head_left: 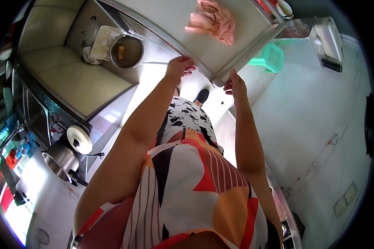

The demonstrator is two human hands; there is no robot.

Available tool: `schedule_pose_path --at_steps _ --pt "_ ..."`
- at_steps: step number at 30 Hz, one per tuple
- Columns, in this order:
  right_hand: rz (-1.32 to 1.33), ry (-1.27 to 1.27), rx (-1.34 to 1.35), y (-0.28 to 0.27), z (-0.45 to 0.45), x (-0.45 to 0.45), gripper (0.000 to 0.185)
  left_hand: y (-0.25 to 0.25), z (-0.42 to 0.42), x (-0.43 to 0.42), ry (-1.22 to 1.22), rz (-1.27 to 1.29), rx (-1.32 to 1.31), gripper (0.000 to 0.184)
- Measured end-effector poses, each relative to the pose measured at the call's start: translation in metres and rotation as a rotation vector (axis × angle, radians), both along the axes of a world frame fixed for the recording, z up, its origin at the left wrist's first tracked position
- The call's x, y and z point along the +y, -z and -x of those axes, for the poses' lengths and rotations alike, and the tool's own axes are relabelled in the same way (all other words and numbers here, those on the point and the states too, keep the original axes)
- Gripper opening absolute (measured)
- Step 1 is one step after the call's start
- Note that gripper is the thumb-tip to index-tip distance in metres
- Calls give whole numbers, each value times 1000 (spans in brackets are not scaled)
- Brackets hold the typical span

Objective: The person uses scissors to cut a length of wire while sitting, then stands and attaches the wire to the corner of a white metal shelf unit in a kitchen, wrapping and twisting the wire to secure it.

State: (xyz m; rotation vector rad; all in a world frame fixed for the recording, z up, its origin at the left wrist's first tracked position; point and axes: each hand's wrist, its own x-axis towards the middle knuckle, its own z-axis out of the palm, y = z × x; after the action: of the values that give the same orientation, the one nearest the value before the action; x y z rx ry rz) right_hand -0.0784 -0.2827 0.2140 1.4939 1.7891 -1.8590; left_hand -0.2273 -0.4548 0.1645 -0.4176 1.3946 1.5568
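A pale flat top with a metal-trimmed edge (183, 49), perhaps a small table, reaches toward me, its corner pointing at my body. My left hand (180, 69) is at the left edge of it, with fingers curled against the trim. On the other side of the corner, my right hand (237, 86) touches the right edge with one finger raised and the others apart below; nothing is seen in it. A crumpled pink cloth (214, 21) lies on the top, beyond both hands.
Left, an open cabinet holds a metal pot (127, 52), a white tray (105, 42) and a lid (89, 32). A green plastic basket (271, 58) stands right of the top. Lower left are a steel pot (61, 161) and a cream round lid (79, 140). My shoe (202, 96) shows on the floor.
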Motion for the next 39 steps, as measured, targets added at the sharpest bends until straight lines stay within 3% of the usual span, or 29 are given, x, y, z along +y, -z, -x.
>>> schedule_pose_path --at_steps 4,7,8,11,12,15,22,34,39 --pt "24 38 18 -1 -1 -3 51 6 -14 -5 21 141 -13 17" --pt "155 268 158 16 -12 -15 50 6 -21 -3 57 67 -23 18" --pt "221 328 243 23 -20 -19 41 4 -25 0 58 62 -29 18" --pt "152 348 109 43 -36 -38 27 -2 -41 13 73 52 -29 17" --pt "174 322 73 43 -36 -45 19 -1 -46 16 91 49 -18 16" --pt "196 197 93 34 -29 -60 21 0 -58 20 125 66 -14 16" --pt "199 294 161 37 -26 -64 15 -3 -72 25 186 116 1 22" --pt "189 129 95 38 -23 -51 18 -5 -79 33 161 125 -68 23" --pt "137 43 141 32 -28 -42 17 0 -90 32 32 90 -108 21"
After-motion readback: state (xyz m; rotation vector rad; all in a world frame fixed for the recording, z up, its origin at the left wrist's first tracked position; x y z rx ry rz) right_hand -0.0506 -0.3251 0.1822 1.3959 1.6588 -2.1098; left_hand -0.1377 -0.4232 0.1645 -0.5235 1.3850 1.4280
